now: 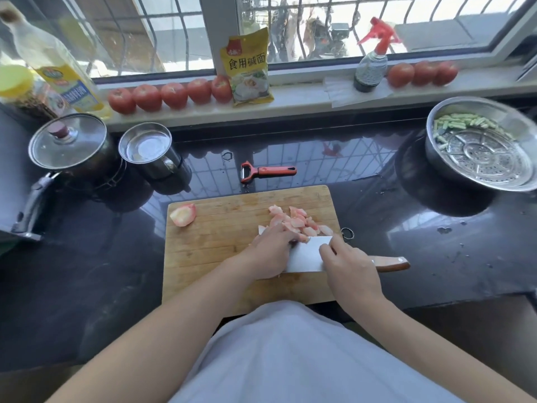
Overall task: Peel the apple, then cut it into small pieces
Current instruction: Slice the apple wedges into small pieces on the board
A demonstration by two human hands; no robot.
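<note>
A heap of small peeled apple pieces (pixel 296 222) lies at the right of the wooden cutting board (pixel 226 228). One larger apple chunk (pixel 183 215) sits alone at the board's far left corner. A cleaver (pixel 308 255) with a wooden handle lies tilted just in front of the heap, its handle pointing right. My right hand (pixel 350 270) grips the cleaver where blade meets handle, index finger along the blade's top. My left hand (pixel 270 251) covers the blade's left end, fingers curled down over apple pieces at the edge of the heap.
A red peeler (pixel 266 171) lies on the dark counter behind the board. A lidded pot (pixel 69 146) and a steel cup (pixel 148 149) stand at the left. A steel basin (pixel 482 146) with cut greens is at the right. Tomatoes (pixel 162 96), bottles and a yellow bag line the windowsill.
</note>
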